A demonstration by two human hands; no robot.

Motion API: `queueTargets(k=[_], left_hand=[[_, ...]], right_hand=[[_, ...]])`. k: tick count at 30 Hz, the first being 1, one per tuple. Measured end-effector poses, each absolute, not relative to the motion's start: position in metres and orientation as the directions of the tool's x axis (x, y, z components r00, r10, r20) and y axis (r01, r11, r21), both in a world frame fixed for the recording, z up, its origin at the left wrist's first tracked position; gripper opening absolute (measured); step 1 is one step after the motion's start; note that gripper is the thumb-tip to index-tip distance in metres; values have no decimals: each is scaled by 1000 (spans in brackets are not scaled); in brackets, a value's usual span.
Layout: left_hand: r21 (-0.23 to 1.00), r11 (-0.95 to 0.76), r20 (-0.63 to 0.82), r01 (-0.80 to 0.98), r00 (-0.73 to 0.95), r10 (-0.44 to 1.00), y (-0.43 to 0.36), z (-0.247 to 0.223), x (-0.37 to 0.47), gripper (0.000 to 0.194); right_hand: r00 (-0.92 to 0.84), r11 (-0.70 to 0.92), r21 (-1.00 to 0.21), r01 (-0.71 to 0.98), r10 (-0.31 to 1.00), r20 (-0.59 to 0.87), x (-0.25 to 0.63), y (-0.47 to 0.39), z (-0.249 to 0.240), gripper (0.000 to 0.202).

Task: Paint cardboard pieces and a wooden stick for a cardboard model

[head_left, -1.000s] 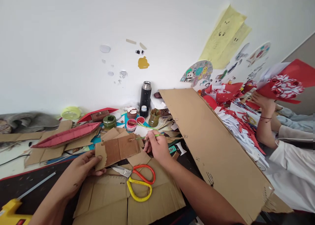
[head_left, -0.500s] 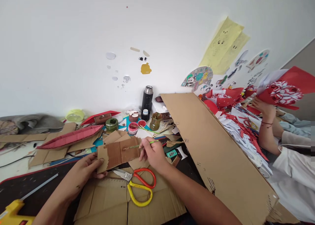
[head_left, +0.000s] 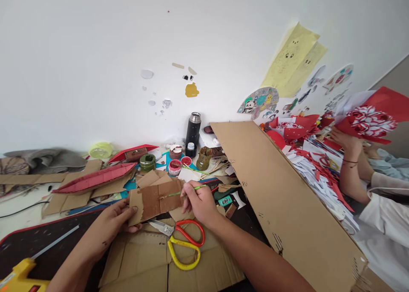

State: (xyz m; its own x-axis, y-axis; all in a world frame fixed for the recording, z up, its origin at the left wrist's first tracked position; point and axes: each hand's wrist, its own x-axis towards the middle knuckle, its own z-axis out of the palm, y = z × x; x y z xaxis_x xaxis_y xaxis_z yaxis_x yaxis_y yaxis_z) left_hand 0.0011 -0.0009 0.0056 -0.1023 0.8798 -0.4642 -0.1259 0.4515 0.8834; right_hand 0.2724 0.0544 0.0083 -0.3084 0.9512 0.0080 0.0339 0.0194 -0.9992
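Left hand [head_left: 115, 216]: fingers pinch painted cardboard [head_left: 150, 200], long axis rising rightward; right hand [head_left: 200, 203]: fingers grip brush [head_left: 174, 194], tip leftward.

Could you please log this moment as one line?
left hand: holds painted cardboard | right hand: holds green paintbrush | scissors: on cardboard sheet

Cardboard piece [head_left: 156, 199]: tan at left end, remainder coated reddish brown. Brush [head_left: 174, 194]: light green handle. Scissors [head_left: 168, 230]: one handle orange-red, the other yellow; blades silver-grey. Boat-shaped piece [head_left: 96, 179]: dull pinkish red. Flask [head_left: 193, 131]: black body, silver top. Glue gun [head_left: 23, 275]: yellow. Bouquet [head_left: 372, 119]: red outer wrap, flowers streaked red and white. Wall [head_left: 96, 70]: off-white.
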Motion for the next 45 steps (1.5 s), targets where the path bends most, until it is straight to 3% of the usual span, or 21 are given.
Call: queueTargets(k=[6, 13, 19, 26, 33, 38, 45], left_hand=[[887, 450, -459, -106, -80, 885, -1, 9, 2, 59], [879, 463, -474, -117, -108, 874, 0, 10, 5, 62], [890, 441, -453, -114, -107, 885, -1, 14, 6, 59], [892, 443, -451, -95, -93, 888, -2, 21, 9, 59], [890, 448, -454, -83, -90, 886, -2, 21, 9, 59], [887, 452, -459, -92, -91, 884, -3, 22, 9, 62], [872, 468, -483, -142, -105, 869, -1, 18, 9, 59]], right_hand=[[-155, 34, -998, 51, 988, 26, 291, 62, 13, 68], [-215, 24, -999, 41, 977, 15, 293, 48, 9, 70], [-89, 14, -1000, 8, 996, 13, 302, 53, 10, 72], [-222, -51, -999, -2, 974, -50, 294, 39, 6, 71], [-89, 1, -1000, -25, 996, 3, 292, 59, 14, 69], [-266, -48, -998, -38, 963, -36, 278, 50, 10, 69], [-124, 29, -1000, -5, 992, 30, 281, 68, 21, 66]])
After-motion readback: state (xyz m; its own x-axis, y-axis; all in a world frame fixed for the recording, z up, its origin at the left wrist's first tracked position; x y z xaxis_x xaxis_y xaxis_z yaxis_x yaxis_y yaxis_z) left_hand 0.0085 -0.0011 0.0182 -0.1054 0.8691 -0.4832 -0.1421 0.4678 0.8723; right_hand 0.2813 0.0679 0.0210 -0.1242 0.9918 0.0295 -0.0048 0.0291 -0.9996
